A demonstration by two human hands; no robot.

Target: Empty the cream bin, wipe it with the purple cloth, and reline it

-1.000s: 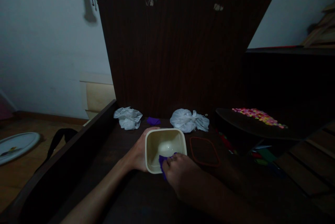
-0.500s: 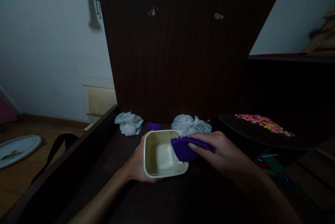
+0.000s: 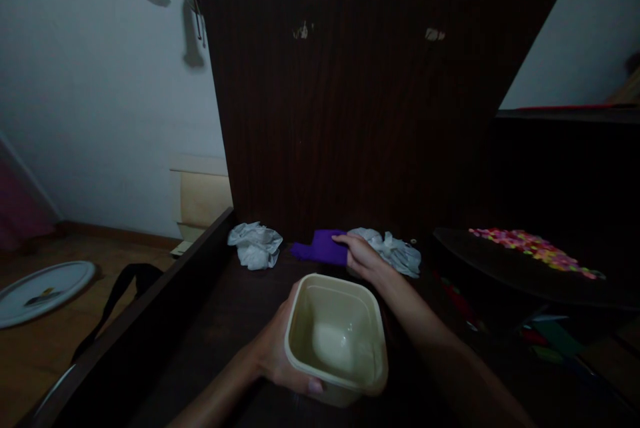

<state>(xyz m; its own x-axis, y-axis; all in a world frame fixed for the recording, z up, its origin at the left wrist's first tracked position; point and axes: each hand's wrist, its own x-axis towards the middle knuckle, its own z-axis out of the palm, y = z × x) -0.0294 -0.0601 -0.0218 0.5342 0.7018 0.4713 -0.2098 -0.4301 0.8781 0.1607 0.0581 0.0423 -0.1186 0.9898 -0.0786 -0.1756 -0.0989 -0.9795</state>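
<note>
My left hand grips a cream plastic container by its left side and base, its open top tilted towards me; nothing lies inside it. Beyond the container, my right hand has its fingers on a purple cloth by the dark back panel. Another bit of purple fabric shows at the cloth's left end; I cannot tell whether it is a separate piece. A crumpled whitish plastic bag lies to the left of the cloth, and a second plastic bag sits partly behind my right hand.
A dark wooden panel rises at the back, and a raised side board borders the surface on the left. On the right, a rounded dark shelf carries many small pink and yellow pieces. A black strap hangs outside the left board.
My right hand has carried the purple cloth out of the container and forward to the back panel. The container has come nearer to me and slightly right, in my left hand.
</note>
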